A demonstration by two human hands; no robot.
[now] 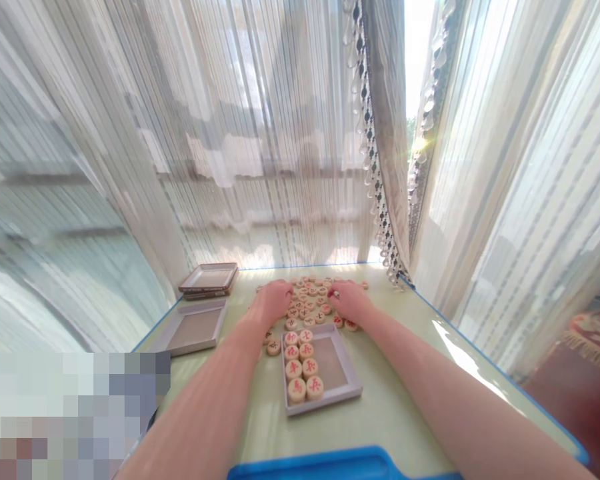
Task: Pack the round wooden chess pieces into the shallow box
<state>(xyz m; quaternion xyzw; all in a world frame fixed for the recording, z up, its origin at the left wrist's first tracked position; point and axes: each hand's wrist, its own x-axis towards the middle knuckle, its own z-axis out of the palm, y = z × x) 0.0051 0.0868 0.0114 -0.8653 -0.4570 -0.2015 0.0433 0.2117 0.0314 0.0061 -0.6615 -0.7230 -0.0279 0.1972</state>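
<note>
Many round wooden xiangqi pieces (pixel 305 313), some with red and some with dark characters, lie loose on the table between and around my hands. My left hand (pixel 275 299) is at the left side of the pile, fingers curled down; whatever is under them is hidden. At the right side, my right hand (pixel 351 300) pinches a xiangqi piece (pixel 335 294) between thumb and fingers. Nearer to me stands a shallow grey box tray (pixel 347 370). Several red-marked pieces (pixel 300 367) fill two columns along its left side, and its right part is bare.
Another shallow tray (pixel 215 327) lies on the left of the green table (pixel 265 427), with a stacked box (pixel 211 277) behind it. A blue tabletop edge (pixel 310 465) is nearest me. Sheer curtains (pixel 280 133) hang behind; a beaded curtain trim (pixel 375 180) reaches the far right corner.
</note>
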